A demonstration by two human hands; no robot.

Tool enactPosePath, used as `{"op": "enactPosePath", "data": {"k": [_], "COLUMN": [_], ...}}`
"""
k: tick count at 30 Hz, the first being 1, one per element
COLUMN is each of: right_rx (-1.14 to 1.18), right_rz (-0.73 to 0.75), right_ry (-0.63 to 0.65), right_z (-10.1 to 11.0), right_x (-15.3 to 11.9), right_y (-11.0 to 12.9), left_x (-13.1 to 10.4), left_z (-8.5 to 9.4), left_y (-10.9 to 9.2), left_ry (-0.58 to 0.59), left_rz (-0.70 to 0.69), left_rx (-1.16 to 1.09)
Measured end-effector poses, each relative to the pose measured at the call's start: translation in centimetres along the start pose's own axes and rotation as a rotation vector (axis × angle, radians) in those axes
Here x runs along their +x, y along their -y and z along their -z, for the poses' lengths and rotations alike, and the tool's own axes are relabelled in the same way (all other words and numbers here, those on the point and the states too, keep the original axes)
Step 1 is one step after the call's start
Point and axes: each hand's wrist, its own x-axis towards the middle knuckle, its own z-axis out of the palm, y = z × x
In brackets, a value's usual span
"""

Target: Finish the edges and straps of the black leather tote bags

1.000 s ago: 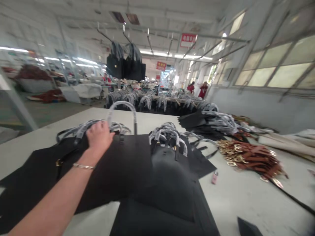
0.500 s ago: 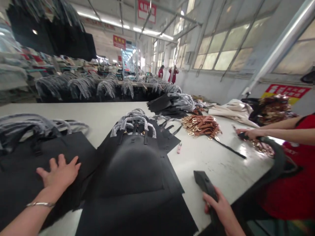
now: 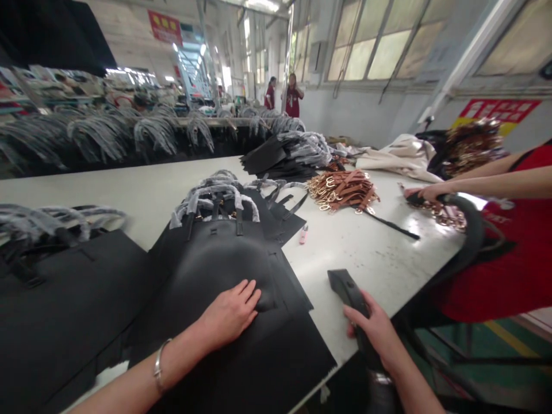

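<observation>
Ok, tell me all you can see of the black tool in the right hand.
The black tool looks like smooth plastic, with a blunt, squared-off head. The right hand grips it behind the head. It slants, head forward and left, over the edge of the table; contact there is unclear. A shiny band shows below the hand.

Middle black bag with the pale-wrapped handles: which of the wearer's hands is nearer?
Left. The left hand rests on the middle black bag; the right hand is off to its right, holding a black nozzle-like tool.
</observation>
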Motion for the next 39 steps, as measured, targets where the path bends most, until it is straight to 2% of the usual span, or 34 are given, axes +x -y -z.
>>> {"op": "enactPosePath", "data": {"k": [3,6,10,15,17,19,22,24,27,32,35,39], "right_rx": [0.022,-0.004,-0.076,-0.164,-0.169,-0.16,-0.163,-0.192,-0.241,-0.265,-0.267,-0.267], "right_rz": [-0.046,-0.079,-0.185,-0.3,-0.303,-0.268,-0.219,-0.228,-0.294,-0.36,-0.331,-0.209], "right_ry": [0.025,0.182,0.417,0.553,0.537,0.463,0.356,0.376,0.495,0.603,0.572,0.396], "right_z": [-0.3,-0.6,-1.0,-1.8,-2.1,-2.2,-1.8,-1.3,-0.9,-1.9,-3.1,-4.8], "right_x": [-0.7,-2.3,-4.5,-4.7,-4.0,-3.3,-2.9,-3.0,-3.6,-3.7,-2.8,-0.8], "right_y": [1.1,2.8,5.2,7.1,7.6,7.9,8.0,8.1,8.2,8.6,8.5,8.8], "left_x": [0.0,-0.2,-0.5,1.6,3.2,4.4,5.1,4.9,4.0,3.2,3.0,2.7], "left_z": [0.2,0.4,-0.7,-2.7,-2.7,-2.3,-1.5,-1.2,-1.1,-1.2,-1.3,-1.5], "left_y": [0.0,-0.5,-2.2,-5.0,-5.7,-5.9,-5.9,-5.8,-5.9,-6.1,-6.1,-6.0], "left_ry": [0.062,0.077,-0.059,-0.159,-0.153,-0.134,-0.107,-0.089,-0.068,-0.081,-0.087,-0.122], "left_rz": [-0.012,-0.019,-0.02,-0.102,-0.132,-0.153,-0.158,-0.157,-0.162,-0.168,-0.17,-0.159], "left_rx": [0.035,0.05,-0.027,-0.147,-0.177,-0.189,-0.168,-0.144,-0.122,-0.135,-0.162,-0.202]}}
